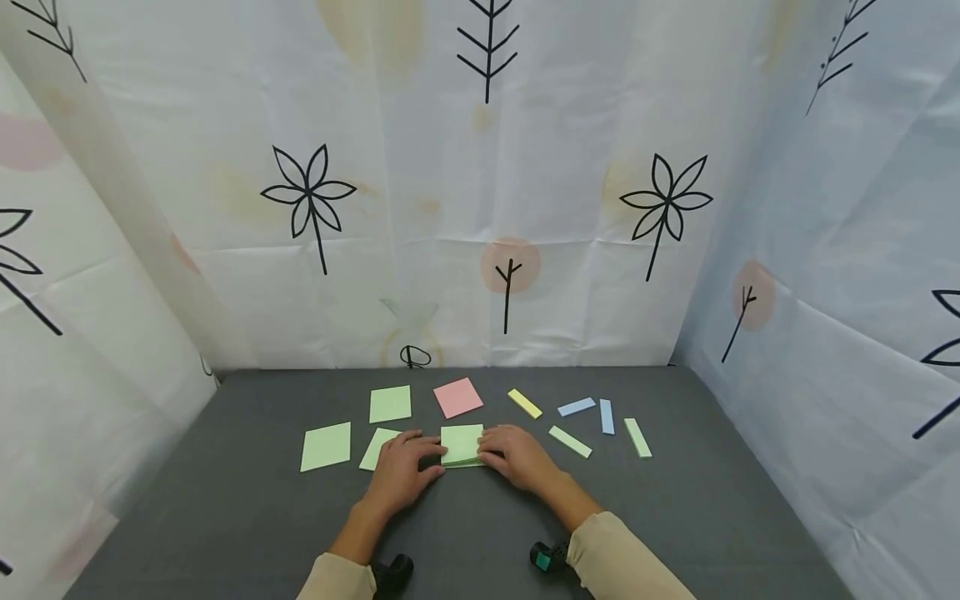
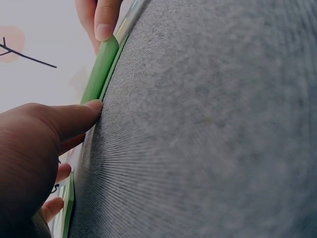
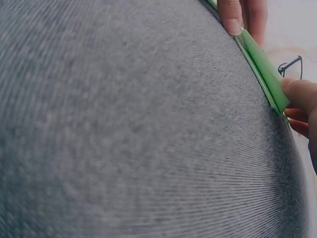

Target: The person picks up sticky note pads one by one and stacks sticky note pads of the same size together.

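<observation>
Pinching plain green paper [image 1: 461,441], both hands [image 1: 402,468] [image 1: 517,457] grip opposite sides.

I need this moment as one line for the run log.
left hand: touching left edge of central green paper | right hand: pinching its right edge | pink square: farther back | coloured strips: at right

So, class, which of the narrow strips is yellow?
The leftmost strip in the head view, nearest the pink square; the others are blue strips and green strips.
</observation>
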Motion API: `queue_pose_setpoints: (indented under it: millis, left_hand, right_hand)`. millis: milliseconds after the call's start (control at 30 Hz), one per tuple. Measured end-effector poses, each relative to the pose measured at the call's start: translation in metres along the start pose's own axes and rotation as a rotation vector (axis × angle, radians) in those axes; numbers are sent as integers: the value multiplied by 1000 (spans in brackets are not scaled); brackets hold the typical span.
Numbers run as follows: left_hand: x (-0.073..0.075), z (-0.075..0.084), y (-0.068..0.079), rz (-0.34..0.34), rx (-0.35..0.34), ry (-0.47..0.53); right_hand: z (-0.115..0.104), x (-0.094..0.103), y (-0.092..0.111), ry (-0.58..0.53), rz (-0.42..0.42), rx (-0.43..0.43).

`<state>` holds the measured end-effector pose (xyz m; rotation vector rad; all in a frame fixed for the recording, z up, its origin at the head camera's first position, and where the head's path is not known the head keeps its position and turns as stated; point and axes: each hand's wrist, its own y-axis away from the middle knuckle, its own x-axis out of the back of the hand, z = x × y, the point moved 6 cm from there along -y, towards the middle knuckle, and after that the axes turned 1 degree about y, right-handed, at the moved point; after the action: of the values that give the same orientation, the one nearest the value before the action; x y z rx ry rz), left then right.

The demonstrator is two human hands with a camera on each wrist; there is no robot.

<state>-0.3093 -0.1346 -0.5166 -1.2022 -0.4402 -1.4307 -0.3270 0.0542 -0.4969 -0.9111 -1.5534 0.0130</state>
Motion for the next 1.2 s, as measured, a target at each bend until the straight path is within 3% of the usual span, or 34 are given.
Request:
queue_pose_setpoints:
  millis: [233, 633, 900, 1200]
  left_hand:
    - [0, 0, -2, -8, 14, 17]
    - [3, -1, -3, -7, 7, 48]
    - [3, 0, -1, -10, 10, 58]
    - [3, 9, -1, -26, 42, 5]
  right_hand:
    - [4, 2, 0, -100, 26, -86]
    - [16, -1, -1, -255, 56, -327]
    - [17, -1, -2, -268, 49, -357]
    - [15, -4, 2, -227, 14, -341]
